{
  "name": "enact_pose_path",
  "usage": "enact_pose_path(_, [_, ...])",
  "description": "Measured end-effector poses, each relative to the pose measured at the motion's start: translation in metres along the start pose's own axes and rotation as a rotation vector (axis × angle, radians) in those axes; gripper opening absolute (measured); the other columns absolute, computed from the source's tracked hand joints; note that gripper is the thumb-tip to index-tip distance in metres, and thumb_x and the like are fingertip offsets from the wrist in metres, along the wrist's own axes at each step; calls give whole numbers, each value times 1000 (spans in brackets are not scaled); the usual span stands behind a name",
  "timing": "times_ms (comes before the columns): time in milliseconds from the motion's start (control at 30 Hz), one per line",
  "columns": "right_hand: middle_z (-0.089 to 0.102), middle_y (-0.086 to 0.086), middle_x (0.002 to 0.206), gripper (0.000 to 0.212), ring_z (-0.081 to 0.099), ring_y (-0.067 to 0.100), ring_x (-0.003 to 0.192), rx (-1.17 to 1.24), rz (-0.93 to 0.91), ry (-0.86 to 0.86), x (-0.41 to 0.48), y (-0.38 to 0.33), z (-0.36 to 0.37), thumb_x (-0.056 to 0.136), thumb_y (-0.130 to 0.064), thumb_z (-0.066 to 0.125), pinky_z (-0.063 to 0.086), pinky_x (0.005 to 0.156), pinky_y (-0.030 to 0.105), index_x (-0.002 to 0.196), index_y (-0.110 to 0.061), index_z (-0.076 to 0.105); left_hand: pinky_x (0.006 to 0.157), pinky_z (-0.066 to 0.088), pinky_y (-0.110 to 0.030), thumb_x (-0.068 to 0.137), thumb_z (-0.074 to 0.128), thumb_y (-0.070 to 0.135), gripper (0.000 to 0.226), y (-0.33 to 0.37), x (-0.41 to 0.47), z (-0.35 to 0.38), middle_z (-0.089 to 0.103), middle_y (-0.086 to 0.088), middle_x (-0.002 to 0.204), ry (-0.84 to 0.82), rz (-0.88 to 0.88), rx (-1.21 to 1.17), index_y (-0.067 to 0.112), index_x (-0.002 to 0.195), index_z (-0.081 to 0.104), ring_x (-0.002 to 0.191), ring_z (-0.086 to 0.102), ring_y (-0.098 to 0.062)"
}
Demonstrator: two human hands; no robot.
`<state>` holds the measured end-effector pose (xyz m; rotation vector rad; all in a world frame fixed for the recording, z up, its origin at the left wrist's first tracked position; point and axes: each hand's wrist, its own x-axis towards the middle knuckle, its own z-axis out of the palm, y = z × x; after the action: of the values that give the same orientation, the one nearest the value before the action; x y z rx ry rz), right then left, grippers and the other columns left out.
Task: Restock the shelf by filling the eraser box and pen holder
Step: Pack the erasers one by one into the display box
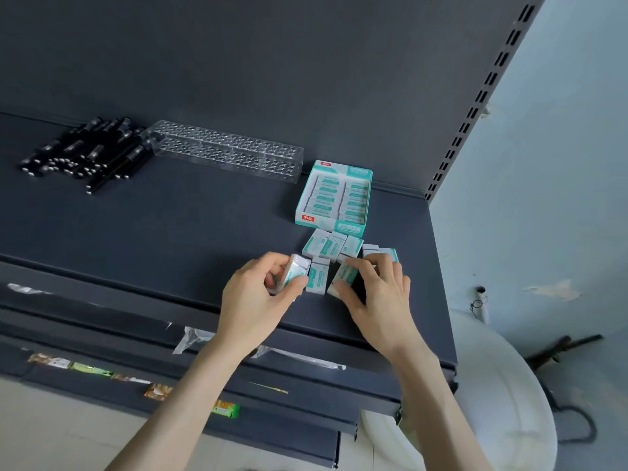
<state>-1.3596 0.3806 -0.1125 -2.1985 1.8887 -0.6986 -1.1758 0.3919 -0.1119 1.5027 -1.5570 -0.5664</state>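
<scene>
The eraser box (351, 229) on the shelf (170, 226) is partly filled. Loose erasers (331, 246) are left before it, one gripped by the left hand (261, 290), another by the right hand (380, 290). The pen holder (227, 154) is unfilled, pens (91, 151) heaped beside.

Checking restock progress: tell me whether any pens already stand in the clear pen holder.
No: the clear pen holder shows only empty holes, and the black pens lie piled on the shelf beside it.

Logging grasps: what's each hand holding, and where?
The left hand pinches a white-and-teal wrapped eraser by its sides; the right hand grips a second eraser, thumb at its near end.
</scene>
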Motion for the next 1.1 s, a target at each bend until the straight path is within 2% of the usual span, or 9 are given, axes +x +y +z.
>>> enact_pose_path(100, [50,3,119,51,40,27,109,10,-26,35,-2,-1,0,86,-49,40,29,90,35,126,-20,54,62,46,-25,78,72,28,13,1,0,0,65,10,75,4,12,8,26,88,64,66,54,-8])
enact_pose_path(267, [41,-6,123,67,26,16,109,-20,-115,-45,-5,-3,-5,79,-52,17,17,88,27,134,-29,48,65,51,-32,79,73,27,14,-2,-1,-1,66,10,77,-3,19,-5,27,91,64,71,58,-11])
enact_pose_path(433, [39,-5,111,70,30,16,106,21,-127,-50,-6,0,-5,78,-63,25,11,85,21,132,-26,52,65,51,-30,79,71,27,14,-2,0,-1,67,10,77,1,21,-9,27,92,65,69,58,-10])
enact_pose_path(567, [44,-3,110,62,36,18,105,51,-87,-10,-5,1,-2,78,-66,43,18,88,24,120,-23,60,63,49,-28,79,73,24,14,-1,0,-1,66,9,75,18,21,-7,25,91,66,66,55,-9])
enact_pose_path(700, [39,-8,110,72,33,15,107,59,-88,-42,-6,-1,-7,74,-73,32,16,88,22,122,-26,58,61,47,-23,79,72,24,14,0,-1,-2,66,10,76,10,23,-10,24,92,66,66,55,-9])
enact_pose_path(800, [35,-11,109,62,30,14,109,99,-89,-73,-6,0,-10,77,-66,40,13,87,20,122,-28,58,60,47,-22,80,72,24,14,1,-1,-2,66,11,76,1,13,-13,23,92,66,66,56,-9])
enact_pose_path(900, [44,-8,105,42,36,14,103,162,-96,-23,-5,5,-8,76,-58,57,18,82,22,101,-26,62,61,45,-22,80,71,23,11,2,-1,-3,65,11,73,-3,4,-35,22,90,65,65,53,-7])
enact_pose_path(967, [49,-10,96,29,38,13,96,223,-94,-16,-6,5,-8,77,-48,69,20,80,24,89,-26,55,61,44,-20,81,71,22,9,3,0,-3,64,12,71,-20,-6,-61,20,88,64,64,53,-6])
enact_pose_path(1100, [61,-18,80,20,52,4,83,516,3,-14,-6,-3,-16,80,-25,73,36,80,19,81,-23,54,57,43,-18,87,64,22,11,9,4,-7,63,11,72,-17,-19,-153,13,88,58,68,56,-7])
